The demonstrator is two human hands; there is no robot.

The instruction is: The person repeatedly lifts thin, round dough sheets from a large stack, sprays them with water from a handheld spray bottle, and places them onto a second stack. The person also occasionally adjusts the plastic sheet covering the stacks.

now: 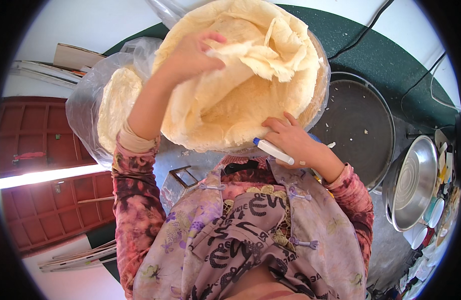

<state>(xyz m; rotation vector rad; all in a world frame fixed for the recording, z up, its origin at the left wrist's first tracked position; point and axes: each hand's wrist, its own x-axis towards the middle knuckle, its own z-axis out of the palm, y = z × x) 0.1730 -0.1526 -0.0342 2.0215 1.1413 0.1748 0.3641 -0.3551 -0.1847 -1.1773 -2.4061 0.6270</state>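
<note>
A tall stack of thin, pale yellow flatbread sheets (250,107) spreads in front of me, its top sheet folded and crumpled with ragged edges. My left hand (198,57) is over the stack's left side, pinching the raised edge of the top flatbread sheet between thumb and fingers. At the stack's near right rim, my right hand (293,140) wraps round a spray bottle (275,151) with a white head and a blue nozzle pointing left. Most of the bottle's body is hidden under the hand. The right fingertips lie against or just over the flatbread's edge.
Left of the stack, a clear plastic bag (85,107) holds more flatbread (119,107). A large dark round griddle (358,130) with scattered crumbs stands to the right. Farther right are a steel basin (414,182) and clutter. A small metal-framed stool (183,182) stands below the stack.
</note>
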